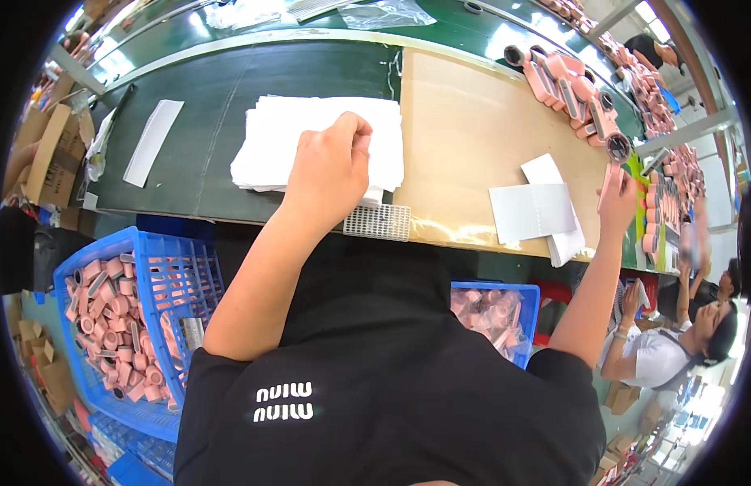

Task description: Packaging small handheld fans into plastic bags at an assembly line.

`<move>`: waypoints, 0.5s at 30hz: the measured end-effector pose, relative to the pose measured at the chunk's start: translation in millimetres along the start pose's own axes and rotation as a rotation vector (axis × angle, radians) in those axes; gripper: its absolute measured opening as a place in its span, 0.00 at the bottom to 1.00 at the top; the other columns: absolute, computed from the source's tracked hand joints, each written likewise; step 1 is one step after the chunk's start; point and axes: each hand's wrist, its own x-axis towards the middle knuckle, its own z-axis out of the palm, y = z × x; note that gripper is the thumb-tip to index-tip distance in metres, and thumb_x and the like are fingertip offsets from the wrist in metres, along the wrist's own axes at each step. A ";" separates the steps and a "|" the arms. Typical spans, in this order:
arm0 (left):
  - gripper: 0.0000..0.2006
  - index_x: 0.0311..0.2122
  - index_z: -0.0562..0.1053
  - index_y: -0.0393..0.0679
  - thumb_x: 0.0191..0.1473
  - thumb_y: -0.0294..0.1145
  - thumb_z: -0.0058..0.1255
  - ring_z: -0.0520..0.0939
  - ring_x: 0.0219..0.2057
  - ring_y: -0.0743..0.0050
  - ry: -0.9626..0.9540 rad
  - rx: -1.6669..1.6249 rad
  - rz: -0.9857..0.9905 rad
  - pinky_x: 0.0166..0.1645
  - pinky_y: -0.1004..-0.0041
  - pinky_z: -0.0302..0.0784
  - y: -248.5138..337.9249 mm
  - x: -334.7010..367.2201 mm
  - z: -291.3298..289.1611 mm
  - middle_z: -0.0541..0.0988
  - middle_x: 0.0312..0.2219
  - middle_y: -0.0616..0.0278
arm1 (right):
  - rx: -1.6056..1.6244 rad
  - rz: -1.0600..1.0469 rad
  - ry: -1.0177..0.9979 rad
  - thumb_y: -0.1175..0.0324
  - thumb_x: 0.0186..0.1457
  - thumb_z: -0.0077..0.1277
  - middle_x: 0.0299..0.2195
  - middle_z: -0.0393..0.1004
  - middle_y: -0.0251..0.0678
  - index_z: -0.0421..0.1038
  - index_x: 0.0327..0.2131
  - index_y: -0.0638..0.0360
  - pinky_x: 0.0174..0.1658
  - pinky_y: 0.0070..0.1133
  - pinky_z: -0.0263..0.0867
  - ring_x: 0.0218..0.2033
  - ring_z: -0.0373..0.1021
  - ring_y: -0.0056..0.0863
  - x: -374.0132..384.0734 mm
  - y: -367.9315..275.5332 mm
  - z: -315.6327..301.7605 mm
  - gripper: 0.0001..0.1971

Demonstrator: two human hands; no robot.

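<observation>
On the green surface [193, 97], a stack of white sheets [266, 146] lies in front of the person. The left hand [333, 166] is positioned over the stack, fingers curled together; whether they pinch a sheet cannot be told. The right hand [618, 196] is located at the lower end of a pink device [618, 151] with a round dark head, beside similar pink units [566, 85]; its finger closure cannot be determined. Overlapping white papers [531, 212] lie on the brown sheet [460, 138], between the hands.

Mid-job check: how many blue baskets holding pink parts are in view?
2: the left basket, full of loose pink parts, and the right basket below the table, partly covered. More could be hidden.
</observation>
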 end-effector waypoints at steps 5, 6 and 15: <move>0.08 0.43 0.79 0.42 0.58 0.28 0.59 0.81 0.26 0.68 -0.100 -0.151 -0.042 0.51 0.63 0.74 1.8 2.4 -8.5 0.83 0.26 0.64 | 1.161 0.149 -0.402 0.64 0.71 0.52 0.45 0.82 0.47 0.73 0.53 0.68 0.33 0.26 0.80 0.31 0.81 0.31 -129.8 -106.1 7.1 0.16; 0.11 0.45 0.79 0.39 0.57 0.27 0.61 0.80 0.28 0.73 -0.137 -0.165 -0.056 0.45 0.68 0.75 3.1 6.2 -7.6 0.81 0.28 0.64 | 1.228 0.149 -0.500 0.65 0.71 0.52 0.46 0.81 0.49 0.72 0.55 0.69 0.35 0.28 0.82 0.32 0.81 0.33 -150.6 -122.9 12.5 0.17; 0.14 0.45 0.79 0.36 0.51 0.22 0.65 0.84 0.31 0.68 -0.023 -0.257 0.035 0.41 0.68 0.80 4.7 -1.6 -8.3 0.83 0.28 0.58 | 1.358 0.326 -1.202 0.71 0.70 0.48 0.39 0.82 0.45 0.68 0.62 0.72 0.23 0.20 0.80 0.21 0.79 0.28 -186.3 -235.2 79.0 0.21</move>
